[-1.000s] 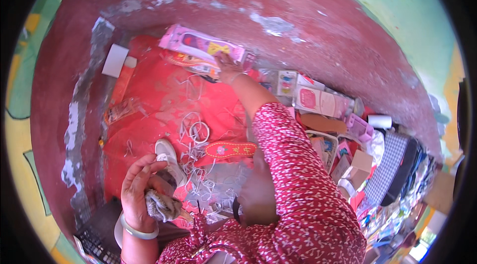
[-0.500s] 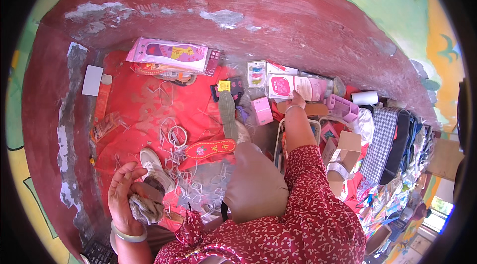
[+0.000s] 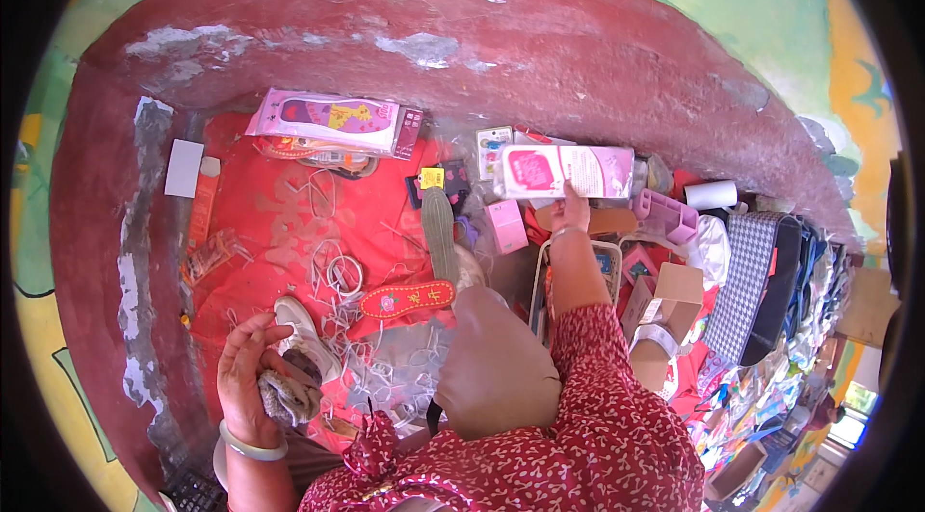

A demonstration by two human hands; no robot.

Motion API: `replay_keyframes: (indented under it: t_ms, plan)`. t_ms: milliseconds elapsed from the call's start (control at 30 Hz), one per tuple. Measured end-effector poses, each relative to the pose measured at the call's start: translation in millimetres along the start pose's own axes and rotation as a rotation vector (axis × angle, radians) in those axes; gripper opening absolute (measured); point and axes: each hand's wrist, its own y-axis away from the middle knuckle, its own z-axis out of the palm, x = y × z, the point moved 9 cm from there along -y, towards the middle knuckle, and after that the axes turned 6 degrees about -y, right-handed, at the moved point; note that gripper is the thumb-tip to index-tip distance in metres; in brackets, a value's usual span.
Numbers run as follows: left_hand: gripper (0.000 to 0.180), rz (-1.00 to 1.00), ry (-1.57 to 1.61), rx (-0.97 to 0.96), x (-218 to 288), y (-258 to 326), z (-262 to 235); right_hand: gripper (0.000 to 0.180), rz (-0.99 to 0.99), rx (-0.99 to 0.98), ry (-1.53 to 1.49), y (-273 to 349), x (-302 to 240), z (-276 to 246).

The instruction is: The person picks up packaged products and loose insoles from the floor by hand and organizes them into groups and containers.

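Covering the floor, a red cloth [image 3: 289,233] spreads under the goods, strewn with white cord loops. At its far edge lies a flat pink insole pack [image 3: 332,119]. Right hand [image 3: 570,211] fingers closed on the lower edge of a long pink-and-white box [image 3: 564,171], raised above the clutter. Left hand [image 3: 252,382] clamped around a crumpled grey sock [image 3: 287,396], touching a pale shoe [image 3: 306,343]. A red embroidered insole [image 3: 409,299] lies just beside.
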Motion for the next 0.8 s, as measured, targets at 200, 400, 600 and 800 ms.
replay_keyframes:
  t_ms: [200, 400, 600, 800]
  plan:
    - [0.023, 0.006, -0.057, -0.039, 1.2, 1.1, 9.2, 0.017, -0.374, -0.397, 0.245, 122.5, -20.8, 97.4]
    - [0.026, -0.021, -0.091, -0.209, -2.9, -8.8, 13.6, 0.021, -1.164, -1.119, 0.629, 310.1, -53.8, 234.6]
    - [0.038, -0.088, -0.180, -0.406, -0.2, -0.9, 8.3, 0.012, -1.291, -1.509, 0.464, 405.8, -41.7, 275.2]
    - [0.027, -0.083, -0.053, -0.538, -5.5, 4.7, 22.3, 0.007, -1.247, -1.517, 0.451, 434.1, -24.3, 288.2]
